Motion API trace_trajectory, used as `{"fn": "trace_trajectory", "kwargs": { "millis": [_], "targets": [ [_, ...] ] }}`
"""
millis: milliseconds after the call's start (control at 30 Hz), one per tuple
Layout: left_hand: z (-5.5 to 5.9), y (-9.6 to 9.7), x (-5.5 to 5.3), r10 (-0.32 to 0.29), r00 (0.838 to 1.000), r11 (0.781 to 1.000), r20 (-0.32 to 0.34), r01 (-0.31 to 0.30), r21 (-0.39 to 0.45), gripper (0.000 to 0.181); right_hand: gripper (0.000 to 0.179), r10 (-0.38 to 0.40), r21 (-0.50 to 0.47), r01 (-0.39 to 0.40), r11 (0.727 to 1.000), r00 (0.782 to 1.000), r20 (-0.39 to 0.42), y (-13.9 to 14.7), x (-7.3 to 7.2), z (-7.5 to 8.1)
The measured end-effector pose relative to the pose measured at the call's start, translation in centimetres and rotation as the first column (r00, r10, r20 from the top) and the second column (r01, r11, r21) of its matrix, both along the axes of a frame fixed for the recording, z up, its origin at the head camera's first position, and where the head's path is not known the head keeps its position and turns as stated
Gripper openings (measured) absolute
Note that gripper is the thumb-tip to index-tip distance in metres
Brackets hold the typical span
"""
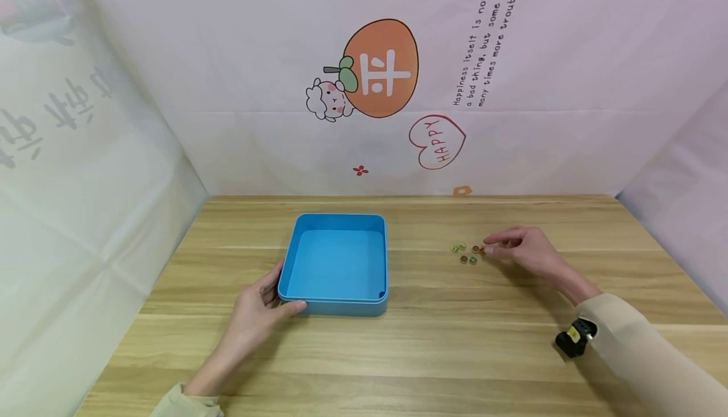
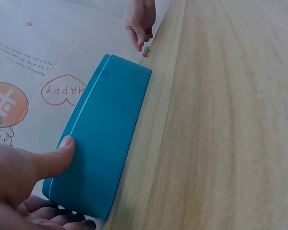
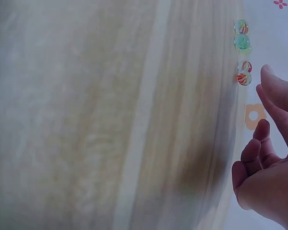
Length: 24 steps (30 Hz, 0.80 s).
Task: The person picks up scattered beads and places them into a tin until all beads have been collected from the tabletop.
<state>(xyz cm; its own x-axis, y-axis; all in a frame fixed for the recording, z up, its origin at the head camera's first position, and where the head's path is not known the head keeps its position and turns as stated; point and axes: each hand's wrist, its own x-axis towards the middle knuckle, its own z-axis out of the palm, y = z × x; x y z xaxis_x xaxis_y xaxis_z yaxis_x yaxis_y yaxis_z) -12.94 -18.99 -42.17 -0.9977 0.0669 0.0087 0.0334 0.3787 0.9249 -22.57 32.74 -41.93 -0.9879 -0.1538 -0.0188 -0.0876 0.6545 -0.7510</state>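
A shallow square blue box [image 1: 332, 308] with an open top sits on the table, left of the middle. My left hand [image 1: 256, 313] grips its near left corner, the thumb on the front wall and the other fingers along the left side. Several small glass marbles [image 1: 473, 260], some greenish and some red-orange, lie in a loose cluster right of the box. My right hand [image 1: 526, 249] is at the cluster's right edge. In the right wrist view its thumb and forefinger tips are beside a red-striped marble [image 3: 244, 78], the other fingers loosely bent.
The wood-grain table [image 1: 455, 354] ends at the back against a printed cloth [image 1: 273, 139]. More cloth hangs at the left and right sides. A black device [image 1: 574, 339] is strapped at the right sleeve's cuff.
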Motion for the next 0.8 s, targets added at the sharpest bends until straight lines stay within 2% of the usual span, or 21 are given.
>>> {"fn": "trace_trajectory", "kwargs": {
  "millis": [400, 800],
  "targets": [
    [-0.04, 0.04, 0.06, 0.011, 1.000, 1.000, 0.008, -0.011, -0.007, 0.093, 0.033, 0.018, 0.040, -0.017, 0.999, 1.000, -0.014, -0.08, -0.28, -0.33],
    [0.05, 0.15, 0.06, 0.016, 1.000, 1.000, 0.012, -0.016, -0.007, 0.092, 0.026, 0.028, 0.052, -0.024, 0.998, 0.997, -0.076, -0.38, -0.41, -0.52]
  ]
}}
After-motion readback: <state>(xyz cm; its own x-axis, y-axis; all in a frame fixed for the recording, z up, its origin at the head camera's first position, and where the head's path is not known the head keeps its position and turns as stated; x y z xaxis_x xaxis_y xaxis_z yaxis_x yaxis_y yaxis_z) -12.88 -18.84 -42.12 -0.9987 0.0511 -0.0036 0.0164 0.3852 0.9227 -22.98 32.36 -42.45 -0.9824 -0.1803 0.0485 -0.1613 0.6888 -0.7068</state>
